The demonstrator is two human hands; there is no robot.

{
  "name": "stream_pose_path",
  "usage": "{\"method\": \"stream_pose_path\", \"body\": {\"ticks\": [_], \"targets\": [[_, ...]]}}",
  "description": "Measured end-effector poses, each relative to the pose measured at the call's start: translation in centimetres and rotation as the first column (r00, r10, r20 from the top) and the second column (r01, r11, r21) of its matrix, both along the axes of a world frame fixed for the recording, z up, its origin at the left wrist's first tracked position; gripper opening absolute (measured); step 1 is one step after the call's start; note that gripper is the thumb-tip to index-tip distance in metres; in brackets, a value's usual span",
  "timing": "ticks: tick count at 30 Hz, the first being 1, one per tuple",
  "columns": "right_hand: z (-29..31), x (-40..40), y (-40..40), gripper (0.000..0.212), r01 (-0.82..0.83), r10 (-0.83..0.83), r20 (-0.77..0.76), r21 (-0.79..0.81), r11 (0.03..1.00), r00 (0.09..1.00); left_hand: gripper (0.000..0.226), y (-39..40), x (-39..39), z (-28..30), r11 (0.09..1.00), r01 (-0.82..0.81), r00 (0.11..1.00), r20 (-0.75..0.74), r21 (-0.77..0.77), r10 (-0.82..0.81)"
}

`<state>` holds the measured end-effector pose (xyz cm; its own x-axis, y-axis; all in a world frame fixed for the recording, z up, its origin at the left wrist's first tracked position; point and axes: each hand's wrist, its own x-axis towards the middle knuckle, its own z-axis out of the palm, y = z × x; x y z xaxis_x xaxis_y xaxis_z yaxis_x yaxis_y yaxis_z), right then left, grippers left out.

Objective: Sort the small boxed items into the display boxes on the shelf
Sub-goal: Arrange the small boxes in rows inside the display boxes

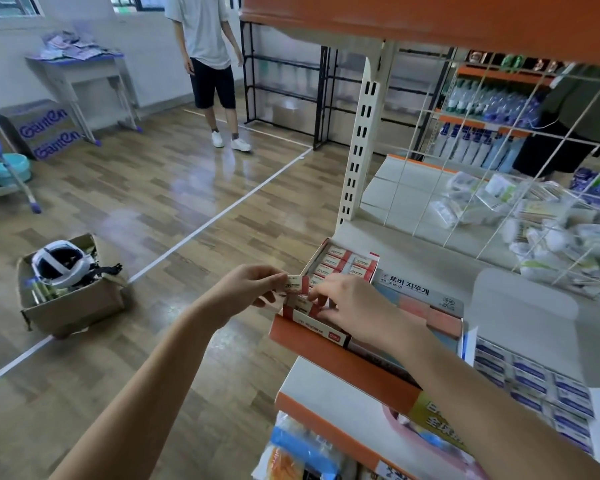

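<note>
Pinching a small red-and-white box (296, 284) (printed "28"), left hand (246, 289) hovers.

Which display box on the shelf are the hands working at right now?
The red-and-white display box at the shelf's left end. The left hand pinches a small red-and-white box beside it; the right hand reaches into it.

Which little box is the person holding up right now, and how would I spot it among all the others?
Find the orange-edged shelf at lower right, then the red-and-white display box open at its left end. Just left of it, the left hand pinches one small box. It alone is lifted clear; its twins lie packed in rows inside.
</note>
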<state>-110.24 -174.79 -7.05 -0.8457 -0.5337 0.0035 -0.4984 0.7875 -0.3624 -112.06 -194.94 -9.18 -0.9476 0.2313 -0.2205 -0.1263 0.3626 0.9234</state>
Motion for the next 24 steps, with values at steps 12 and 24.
{"method": "stream_pose_path", "body": {"ticks": [12,24], "targets": [[-0.2,0.1,0.1,0.035,-0.113,0.148,-0.157,0.210,0.971,0.977,0.019,-0.2,0.3,-0.2,0.998,-0.041,0.999,0.000,0.044,0.042],[0.4,1.1,1.2,0.034,0.019,-0.027,-0.057,-0.140,0.990,0.998,0.019,-0.2,0.6,0.0,0.998,-0.057,0.998,-0.002,0.030,0.057]]}}
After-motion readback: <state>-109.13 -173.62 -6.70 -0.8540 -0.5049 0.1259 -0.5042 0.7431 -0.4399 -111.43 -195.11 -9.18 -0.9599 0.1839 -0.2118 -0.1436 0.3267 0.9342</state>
